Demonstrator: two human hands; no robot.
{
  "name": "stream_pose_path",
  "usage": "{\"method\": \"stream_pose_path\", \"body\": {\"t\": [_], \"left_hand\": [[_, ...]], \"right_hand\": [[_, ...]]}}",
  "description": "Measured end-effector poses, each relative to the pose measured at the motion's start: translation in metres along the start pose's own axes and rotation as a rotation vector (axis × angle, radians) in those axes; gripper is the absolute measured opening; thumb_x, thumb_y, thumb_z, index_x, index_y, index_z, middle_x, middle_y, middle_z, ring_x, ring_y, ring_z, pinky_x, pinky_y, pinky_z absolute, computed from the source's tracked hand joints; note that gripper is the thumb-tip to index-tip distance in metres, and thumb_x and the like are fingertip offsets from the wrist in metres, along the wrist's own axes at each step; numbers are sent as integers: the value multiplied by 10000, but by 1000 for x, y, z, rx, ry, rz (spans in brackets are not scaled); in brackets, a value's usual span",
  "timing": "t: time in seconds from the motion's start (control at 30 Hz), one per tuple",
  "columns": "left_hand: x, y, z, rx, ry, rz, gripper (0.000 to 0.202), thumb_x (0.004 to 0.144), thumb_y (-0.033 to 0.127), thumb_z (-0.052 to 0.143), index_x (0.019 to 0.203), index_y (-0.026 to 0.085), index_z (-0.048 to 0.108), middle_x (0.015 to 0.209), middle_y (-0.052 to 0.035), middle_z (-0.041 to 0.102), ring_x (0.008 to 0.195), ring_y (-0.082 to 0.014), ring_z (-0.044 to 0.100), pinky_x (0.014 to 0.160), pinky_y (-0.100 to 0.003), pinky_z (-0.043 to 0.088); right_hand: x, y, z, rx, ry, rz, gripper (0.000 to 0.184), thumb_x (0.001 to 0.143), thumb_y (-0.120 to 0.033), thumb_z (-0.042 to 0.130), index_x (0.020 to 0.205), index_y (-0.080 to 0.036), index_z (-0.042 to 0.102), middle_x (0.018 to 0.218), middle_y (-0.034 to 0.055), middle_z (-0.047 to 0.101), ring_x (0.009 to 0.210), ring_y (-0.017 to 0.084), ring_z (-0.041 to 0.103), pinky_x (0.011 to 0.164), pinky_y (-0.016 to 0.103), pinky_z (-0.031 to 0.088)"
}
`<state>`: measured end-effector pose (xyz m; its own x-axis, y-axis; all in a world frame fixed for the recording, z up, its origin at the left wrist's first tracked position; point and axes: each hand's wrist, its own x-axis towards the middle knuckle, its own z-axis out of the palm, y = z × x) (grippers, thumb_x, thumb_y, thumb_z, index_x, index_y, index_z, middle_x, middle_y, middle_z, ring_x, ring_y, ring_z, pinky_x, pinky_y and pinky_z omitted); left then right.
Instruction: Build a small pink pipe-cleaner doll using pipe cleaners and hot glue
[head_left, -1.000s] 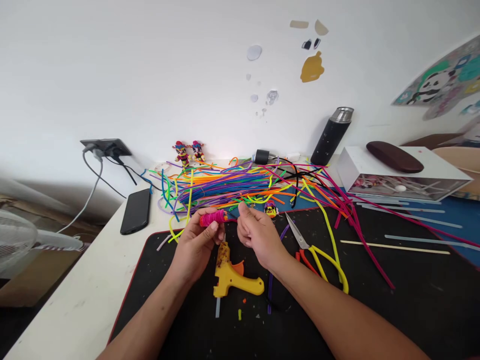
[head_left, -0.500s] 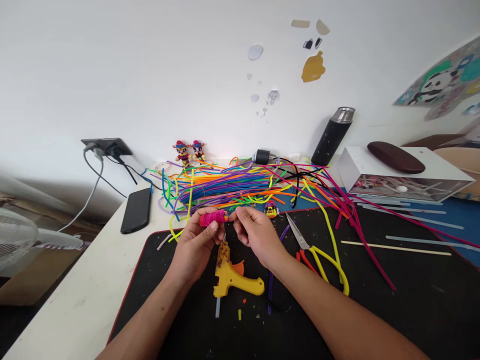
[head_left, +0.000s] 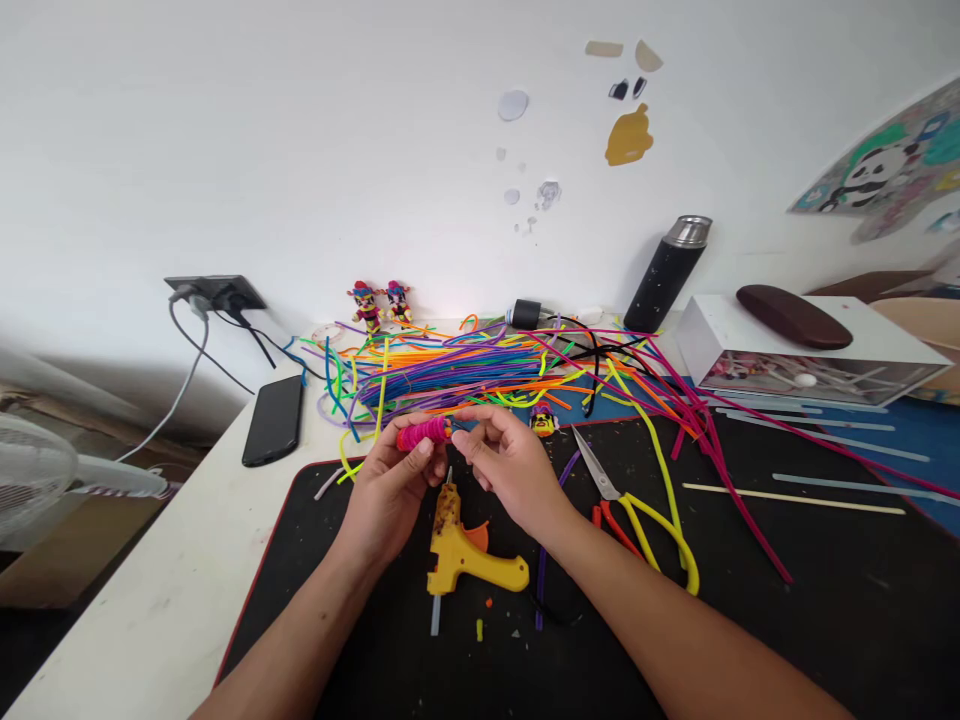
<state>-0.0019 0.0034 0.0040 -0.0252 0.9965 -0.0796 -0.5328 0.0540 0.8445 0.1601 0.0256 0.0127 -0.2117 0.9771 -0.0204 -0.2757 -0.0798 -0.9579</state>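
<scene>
My left hand (head_left: 390, 485) is closed round a small bundle wound in pink cord (head_left: 421, 433), held just above the black mat (head_left: 787, 620). My right hand (head_left: 510, 465) is beside it, thumb and fingers pinched at the bundle's right end; what they pinch is too small to make out. Under both hands lies a yellow glue gun (head_left: 465, 550), nozzle pointing away from me. A heap of coloured cords (head_left: 465, 375) spreads behind the hands.
Scissors with yellow and orange handles (head_left: 630, 495) lie right of my hands. A black phone (head_left: 274, 420), a black flask (head_left: 664, 272), a white box (head_left: 810, 345) with a dark case, two small figures (head_left: 379, 302), a wall socket (head_left: 214, 293) and a fan (head_left: 37, 470) surround the desk.
My right hand has moved left, closing the gap to the pink bundle's end. My left hand has kept the bundle almost still.
</scene>
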Motion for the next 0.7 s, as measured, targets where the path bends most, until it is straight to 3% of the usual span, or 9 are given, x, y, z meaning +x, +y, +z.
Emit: {"method": "stream_pose_path", "body": {"t": [0.27, 0.7], "left_hand": [[1, -2, 2, 31, 22, -21, 320, 794, 255, 915, 1050, 183, 737, 830, -10, 686, 659, -114, 592, 608, -224, 486], [-1, 0, 3, 51, 0, -50, 348, 775, 281, 931, 1049, 176, 743, 772, -10, 683, 633, -118, 595, 607, -224, 499]], "right_hand": [[-7, 6, 2, -235, -19, -150, 270, 916, -290, 731, 1184, -270, 705, 739, -39, 611, 686, 173, 623, 678, 311, 485], [-8, 9, 0, -405, 6, -173, 227, 943, -267, 695, 1169, -289, 694, 737, -32, 619, 683, 187, 617, 682, 319, 472]]}}
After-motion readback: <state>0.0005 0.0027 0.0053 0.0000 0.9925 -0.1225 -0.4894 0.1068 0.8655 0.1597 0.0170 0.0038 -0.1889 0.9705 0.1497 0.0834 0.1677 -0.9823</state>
